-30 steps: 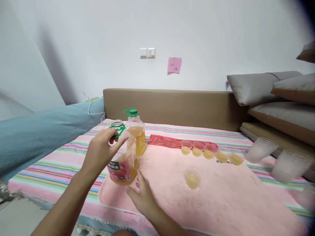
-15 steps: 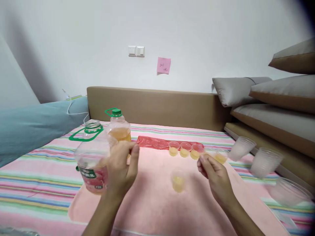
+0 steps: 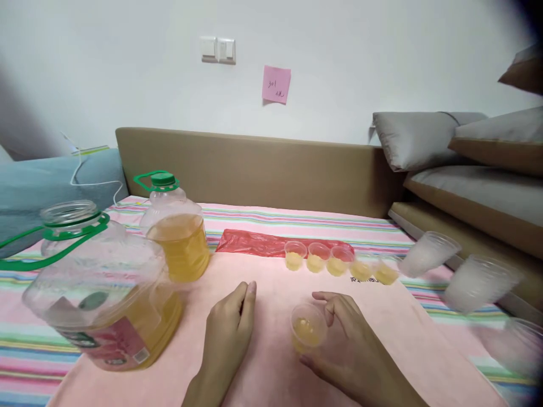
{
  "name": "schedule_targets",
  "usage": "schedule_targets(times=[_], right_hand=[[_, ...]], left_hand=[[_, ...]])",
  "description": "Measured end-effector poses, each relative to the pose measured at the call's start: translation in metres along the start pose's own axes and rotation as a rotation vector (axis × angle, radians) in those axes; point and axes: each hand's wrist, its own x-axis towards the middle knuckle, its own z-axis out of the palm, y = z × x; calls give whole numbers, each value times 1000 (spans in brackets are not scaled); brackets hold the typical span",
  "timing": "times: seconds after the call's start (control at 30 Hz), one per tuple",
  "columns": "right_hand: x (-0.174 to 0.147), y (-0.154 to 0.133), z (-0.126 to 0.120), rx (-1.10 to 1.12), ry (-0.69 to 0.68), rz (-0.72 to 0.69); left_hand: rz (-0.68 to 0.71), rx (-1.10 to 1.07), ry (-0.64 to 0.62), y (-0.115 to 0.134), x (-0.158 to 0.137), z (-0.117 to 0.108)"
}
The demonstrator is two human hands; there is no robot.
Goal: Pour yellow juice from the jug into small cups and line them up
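Bed with pink towel over striped sheet. Right hand: grip curled around small cup of yellow liquid, standing on towel. Left hand: loosely spread, empty. Open tilted bottle left; capped bottle beyond; five filled cups in row.

We are in a home, in what looks like a bedroom or living room: a striped bedsheet covers a low bed with a tan padded headboard set against a plain white wall. Grey and tan cushions are stacked at the right, a blue quilt lies at the left with a white charging cable on it, and above us we see a light switch and a pink sticky note.
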Motion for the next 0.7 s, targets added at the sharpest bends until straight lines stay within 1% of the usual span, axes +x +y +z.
schedule_targets(times=[0.13, 0.23, 0.4, 0.7], right_hand=[[-5, 5, 4, -56, -27, -16], [-6, 7, 6, -59, -14, 10], [-3, -1, 7, -2, -16, 92], [3, -9, 9, 5, -16, 104]], left_hand=[[-11, -19, -3, 0, 1, 5], [-18, -25, 3, -1, 0, 4], [-14, -36, 7, 0, 0, 2], [-38, -81, 72, -3, 4, -5]])
